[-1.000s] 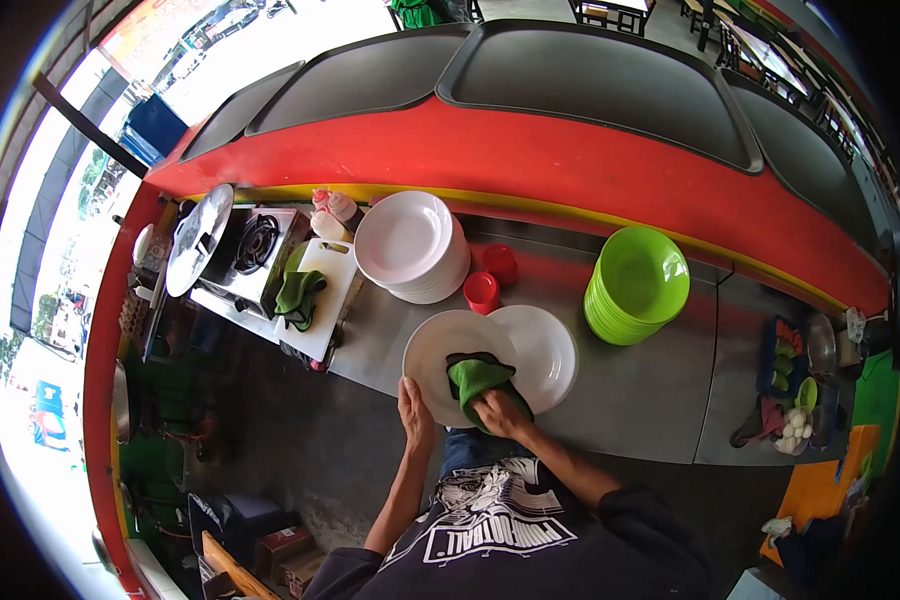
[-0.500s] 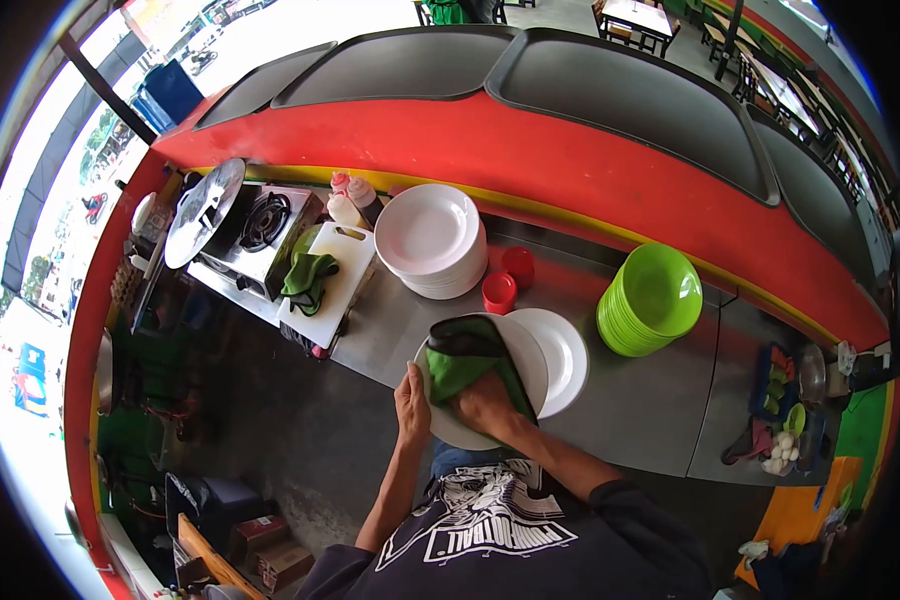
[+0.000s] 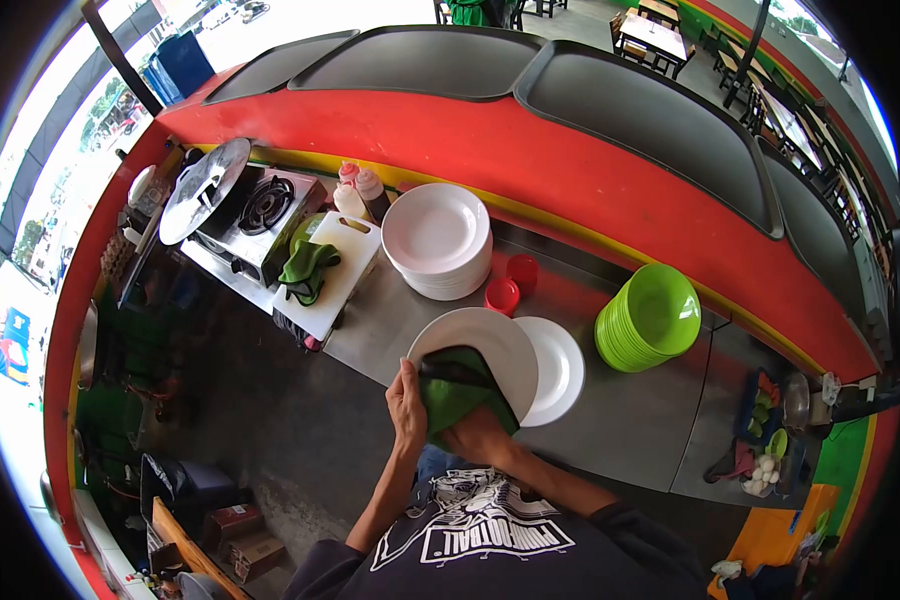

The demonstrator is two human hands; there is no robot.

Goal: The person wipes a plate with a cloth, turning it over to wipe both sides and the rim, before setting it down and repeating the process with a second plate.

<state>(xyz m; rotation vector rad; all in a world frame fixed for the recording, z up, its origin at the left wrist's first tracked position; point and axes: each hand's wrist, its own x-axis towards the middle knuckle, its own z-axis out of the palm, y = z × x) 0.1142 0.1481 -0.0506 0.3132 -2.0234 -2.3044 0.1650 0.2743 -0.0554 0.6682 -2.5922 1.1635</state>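
A white plate (image 3: 490, 345) is held in front of me, tilted, over the counter's front edge. My left hand (image 3: 406, 402) grips its left rim. My right hand (image 3: 478, 436) presses a green cloth with a dark border (image 3: 458, 385) against the lower part of the plate; its fingers are partly hidden by the cloth. Behind the held plate, another white plate (image 3: 558, 372) lies on the steel counter (image 3: 625, 430). Farther back stand a tall stack of white plates (image 3: 436, 235) and two red cups (image 3: 503, 295).
A stack of green bowls (image 3: 648, 318) stands to the right. At left are a white cutting board (image 3: 342, 275) with a green cloth (image 3: 310, 268), a gas stove (image 3: 262, 215) and squeeze bottles (image 3: 370, 190). A red ledge (image 3: 390, 125) with black trays runs behind the counter.
My right hand and the cloth have moved down toward the plate's near edge, uncovering its upper part. The left hand still grips the rim. The camera view has shifted slightly.
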